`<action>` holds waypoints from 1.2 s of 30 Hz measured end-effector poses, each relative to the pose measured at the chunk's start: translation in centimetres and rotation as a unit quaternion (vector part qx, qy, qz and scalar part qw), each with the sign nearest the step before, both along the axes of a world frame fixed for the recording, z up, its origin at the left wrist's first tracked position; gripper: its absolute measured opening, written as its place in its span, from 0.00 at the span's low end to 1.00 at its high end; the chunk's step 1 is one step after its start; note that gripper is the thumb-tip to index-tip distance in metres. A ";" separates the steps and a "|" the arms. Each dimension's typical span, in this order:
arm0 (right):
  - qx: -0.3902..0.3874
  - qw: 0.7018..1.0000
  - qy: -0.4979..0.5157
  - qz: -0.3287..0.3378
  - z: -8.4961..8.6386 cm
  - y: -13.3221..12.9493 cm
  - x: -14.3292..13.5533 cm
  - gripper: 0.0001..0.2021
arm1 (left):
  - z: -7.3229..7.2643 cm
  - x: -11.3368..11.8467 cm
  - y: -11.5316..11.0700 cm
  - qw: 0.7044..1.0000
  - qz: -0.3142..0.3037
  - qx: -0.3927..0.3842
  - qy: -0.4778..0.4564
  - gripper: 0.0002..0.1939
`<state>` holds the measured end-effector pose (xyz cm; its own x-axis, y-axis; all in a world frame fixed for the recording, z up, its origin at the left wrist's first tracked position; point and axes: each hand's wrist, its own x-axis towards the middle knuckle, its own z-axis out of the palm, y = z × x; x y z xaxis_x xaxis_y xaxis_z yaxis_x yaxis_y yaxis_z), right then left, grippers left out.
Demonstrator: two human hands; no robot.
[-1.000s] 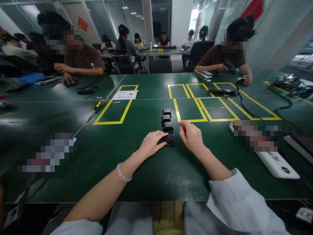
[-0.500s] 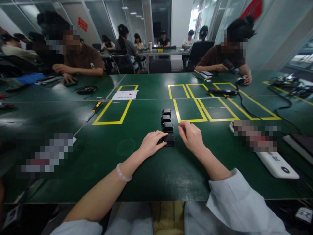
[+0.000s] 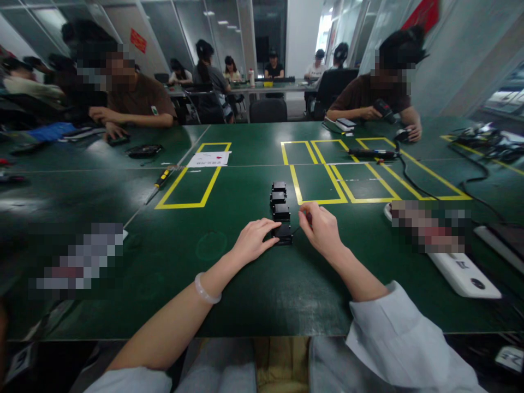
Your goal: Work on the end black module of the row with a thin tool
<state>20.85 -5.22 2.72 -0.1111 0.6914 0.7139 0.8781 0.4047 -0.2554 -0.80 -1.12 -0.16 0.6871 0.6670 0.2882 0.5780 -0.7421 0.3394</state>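
1. A left hand [image 3: 257,237] grips the nearest black block [image 3: 283,233] between thumb and fingers at its left end, the block resting on a green table [image 3: 245,300].
2. A right hand [image 3: 322,228], fingers curled closed, pinches a small dark tool [image 3: 308,219], its thin shaft slanting down toward the right end of that block; whether the tip touches cannot be made out.
3. Three more black blocks [image 3: 281,212] stand in a row directly beyond the held one.
4. Yellow tape outlines [image 3: 180,206] mark the tabletop on both sides of the row; a white paper sheet [image 3: 208,159] lies across the left outline, and a yellow-and-black screwdriver [image 3: 164,177] lies just beside it.
5. Across the table at right, a person in a brown shirt [image 3: 360,93] holds a power drill [image 3: 385,111].
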 end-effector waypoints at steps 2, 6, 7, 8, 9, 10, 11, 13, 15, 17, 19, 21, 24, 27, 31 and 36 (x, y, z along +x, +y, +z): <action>-0.002 1.000 0.006 -0.003 -0.1 0.1 0.0 0.08 | 0.0 0.0 0.0 1.000 -0.002 -0.001 0.002 0.19; -0.002 1.000 0.008 -0.004 -0.1 0.0 -0.1 0.08 | 0.1 0.0 0.0 1.000 -0.002 -0.001 0.004 0.20; -0.002 1.000 0.007 -0.001 0.0 0.0 -0.1 0.08 | 0.1 0.0 0.0 1.000 -0.001 -0.001 0.004 0.20; -0.003 1.000 0.005 0.003 0.0 -0.1 -0.1 0.08 | 0.1 0.0 0.0 1.000 -0.001 -0.002 0.003 0.20; -0.003 1.000 0.005 0.006 0.0 -0.1 -0.1 0.08 | 0.1 0.0 0.0 1.000 -0.001 -0.003 0.003 0.20; -0.004 1.000 0.004 0.006 0.0 -0.1 -0.1 0.08 | 0.1 0.0 0.0 1.000 -0.001 -0.003 0.002 0.20; -0.004 1.000 0.003 0.006 0.0 -0.1 0.0 0.08 | 0.1 0.0 0.0 1.000 -0.001 -0.003 0.001 0.20; -0.004 1.000 0.004 0.003 0.0 -0.1 0.0 0.07 | 0.1 0.0 0.0 1.000 0.000 -0.001 0.001 0.20; -0.005 1.000 0.009 0.003 0.0 0.0 0.0 0.08 | 0.0 0.0 0.0 1.000 0.002 -0.001 0.000 0.20; -0.007 1.000 0.015 0.005 0.0 0.0 0.0 0.08 | 0.0 0.0 0.0 1.000 0.001 -0.002 0.000 0.20; -0.007 1.000 0.016 0.005 0.1 -0.1 0.0 0.08 | 0.0 0.0 0.0 1.000 -0.001 -0.003 0.000 0.20; -0.006 1.000 0.011 0.004 0.1 -0.1 0.0 0.08 | 0.1 0.0 0.0 1.000 -0.002 -0.004 0.001 0.19; -0.003 1.000 0.002 0.002 0.1 -0.1 0.0 0.08 | 0.1 0.0 0.0 1.000 0.000 -0.003 0.002 0.19; -0.002 1.000 0.003 0.000 0.1 -0.1 0.0 0.06 | 0.1 0.0 0.0 1.000 -0.001 0.000 0.003 0.19; -0.002 1.000 0.010 -0.001 0.1 -0.1 0.0 0.06 | 0.1 0.1 0.0 1.000 -0.002 0.001 0.000 0.19; 0.005 1.000 0.005 0.009 0.1 -0.1 0.0 0.08 | 0.1 0.0 0.0 1.000 -0.001 0.002 -0.001 0.19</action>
